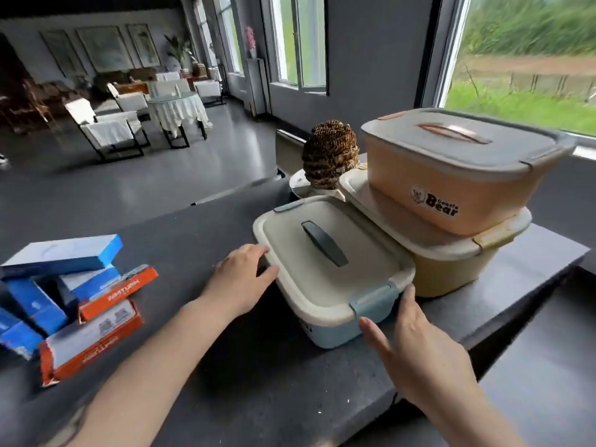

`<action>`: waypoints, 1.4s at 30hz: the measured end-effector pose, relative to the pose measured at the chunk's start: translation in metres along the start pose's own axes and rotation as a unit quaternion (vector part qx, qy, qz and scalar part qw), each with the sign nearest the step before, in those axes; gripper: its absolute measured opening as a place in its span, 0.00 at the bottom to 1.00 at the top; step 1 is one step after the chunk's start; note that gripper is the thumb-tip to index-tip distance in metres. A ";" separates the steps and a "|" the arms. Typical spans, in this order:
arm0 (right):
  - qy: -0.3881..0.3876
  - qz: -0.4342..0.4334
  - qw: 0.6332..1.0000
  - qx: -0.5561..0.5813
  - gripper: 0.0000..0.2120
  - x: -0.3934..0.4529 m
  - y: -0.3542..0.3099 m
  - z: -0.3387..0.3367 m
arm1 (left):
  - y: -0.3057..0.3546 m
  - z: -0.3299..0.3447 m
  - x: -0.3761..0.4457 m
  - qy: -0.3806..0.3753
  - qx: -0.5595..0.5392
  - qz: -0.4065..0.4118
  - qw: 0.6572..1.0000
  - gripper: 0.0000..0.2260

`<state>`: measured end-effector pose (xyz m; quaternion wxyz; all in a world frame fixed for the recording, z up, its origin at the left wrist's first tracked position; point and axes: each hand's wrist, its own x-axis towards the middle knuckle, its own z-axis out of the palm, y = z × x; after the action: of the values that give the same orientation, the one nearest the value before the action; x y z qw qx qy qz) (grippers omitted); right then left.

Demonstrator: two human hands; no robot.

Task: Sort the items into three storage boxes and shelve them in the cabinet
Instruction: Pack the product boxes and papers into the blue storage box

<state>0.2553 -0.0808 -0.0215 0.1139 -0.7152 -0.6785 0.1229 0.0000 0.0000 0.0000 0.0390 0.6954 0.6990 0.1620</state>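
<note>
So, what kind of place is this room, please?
Probably a lounge or dining hall, not a workshop: a round table with a white cloth, white-covered chairs, framed pictures and tall windows. The storage boxes sit on a dark counter.

Single head-worn wide-angle view, looking forward and down from close above the counter (200, 227). Both forearms enter from the lower edge; the storage boxes (332, 269) lie near, while the room and windows recede beyond, bowed by the lens.
</note>
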 end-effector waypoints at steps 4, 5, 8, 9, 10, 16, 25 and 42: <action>-0.019 0.008 0.999 0.027 0.48 0.013 -0.009 0.011 | -0.016 0.017 0.052 0.009 -0.042 -0.021 0.999 0.20; -0.027 0.015 0.999 0.037 0.49 0.015 -0.012 0.011 | -0.022 0.024 0.067 0.011 -0.052 -0.030 0.998 0.20; -0.008 0.048 0.997 0.065 0.49 0.022 -0.022 0.012 | -0.033 0.035 0.106 0.007 -0.079 -0.034 0.996 0.22; 0.002 0.059 0.995 0.078 0.49 0.023 -0.024 0.014 | -0.034 0.040 0.120 0.005 -0.090 -0.028 0.996 0.22; 0.009 0.073 0.993 0.092 0.48 0.023 -0.027 0.017 | -0.034 0.042 0.132 -0.007 -0.098 -0.025 0.995 0.22; 0.083 0.133 0.969 0.189 0.46 0.026 -0.041 0.030 | -0.032 0.058 0.178 -0.054 -0.095 0.009 0.994 0.23; 0.112 0.128 0.949 0.267 0.39 0.044 -0.052 0.034 | -0.073 0.029 0.145 -0.008 -0.098 -0.057 0.994 0.17; -0.105 -0.167 0.919 0.341 0.23 0.108 -0.151 0.072 | -0.175 -0.038 -0.138 0.232 -0.087 -0.429 0.868 0.18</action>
<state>0.0949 0.0348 -0.0418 0.2976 -0.4925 -0.7130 0.4006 -0.1742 -0.1392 -0.0371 0.0014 0.2628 0.9006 0.3463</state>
